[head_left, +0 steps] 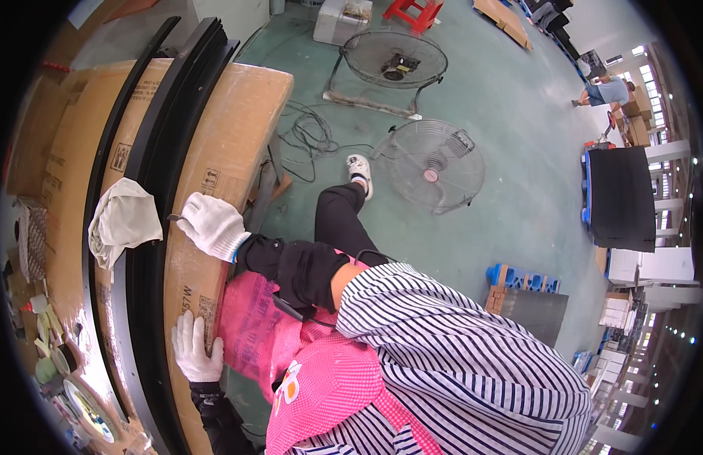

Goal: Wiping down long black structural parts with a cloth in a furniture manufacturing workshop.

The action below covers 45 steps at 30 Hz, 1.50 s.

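Note:
My right hand (213, 226), in a white knitted glove, is closed above the edge of a long brown carton (241, 114). A short, thin, dark end sticks out from its fingertips, too small to name. My left hand (197, 349), gloved the same way, lies flat on the carton lower down, fingers outstretched. Beside both hands, long black strips (158, 144) run along the cartons. A crumpled off-white cloth (125, 221) is draped over the strips, close to my right fingertips.
Two round fan guards, one upper (395, 61) and one lower (435, 167), stand on the green floor near loose cables (310, 136). A red stool (413, 14) is farther off. Tape rolls (90, 409) lie at lower left. Another person (610, 91) is far right, near stacked black sheets (623, 199).

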### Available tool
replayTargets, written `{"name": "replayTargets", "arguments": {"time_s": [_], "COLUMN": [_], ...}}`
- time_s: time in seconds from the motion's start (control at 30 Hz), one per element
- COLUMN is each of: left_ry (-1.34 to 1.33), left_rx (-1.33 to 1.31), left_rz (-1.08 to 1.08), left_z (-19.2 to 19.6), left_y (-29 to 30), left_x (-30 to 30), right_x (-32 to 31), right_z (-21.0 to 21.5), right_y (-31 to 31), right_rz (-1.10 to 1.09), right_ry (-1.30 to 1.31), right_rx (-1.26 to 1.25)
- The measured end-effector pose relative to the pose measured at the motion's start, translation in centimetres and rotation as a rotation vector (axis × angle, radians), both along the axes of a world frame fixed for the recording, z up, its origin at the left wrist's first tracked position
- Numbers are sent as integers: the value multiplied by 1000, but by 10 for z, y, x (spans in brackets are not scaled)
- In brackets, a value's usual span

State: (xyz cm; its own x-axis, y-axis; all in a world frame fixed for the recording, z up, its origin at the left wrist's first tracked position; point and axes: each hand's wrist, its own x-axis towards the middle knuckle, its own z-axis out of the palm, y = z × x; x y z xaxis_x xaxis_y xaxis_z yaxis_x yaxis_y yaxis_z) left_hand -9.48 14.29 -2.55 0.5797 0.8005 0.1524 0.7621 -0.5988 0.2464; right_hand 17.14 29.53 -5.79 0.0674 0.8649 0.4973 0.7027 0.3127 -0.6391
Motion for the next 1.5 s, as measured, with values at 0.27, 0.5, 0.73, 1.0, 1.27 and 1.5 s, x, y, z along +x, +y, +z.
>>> {"name": "replayTargets", "arguments": {"time_s": [0.27, 0.5, 0.73, 1.0, 1.27, 1.5], "left_ry": [8, 7, 37, -122, 231, 165], "left_rx": [20, 65, 83, 586, 504, 325], "left_rz": [18, 47, 102, 387, 761, 673], "left_z": [3, 7, 11, 43, 81, 63], "left_y": [-5, -1, -6, -2, 34, 38], "left_x": [-2, 13, 9, 3, -55, -90], "right_x": [-5, 3, -6, 2, 4, 1], "right_z": [4, -3, 4, -7, -2, -3], "right_y": [-2, 1, 0, 5, -1, -1], "right_rz": [6, -73, -85, -59, -12, -2], "right_ry": [16, 40, 42, 24, 58, 86], "right_rx": [11, 108, 94, 173, 179, 145]}}
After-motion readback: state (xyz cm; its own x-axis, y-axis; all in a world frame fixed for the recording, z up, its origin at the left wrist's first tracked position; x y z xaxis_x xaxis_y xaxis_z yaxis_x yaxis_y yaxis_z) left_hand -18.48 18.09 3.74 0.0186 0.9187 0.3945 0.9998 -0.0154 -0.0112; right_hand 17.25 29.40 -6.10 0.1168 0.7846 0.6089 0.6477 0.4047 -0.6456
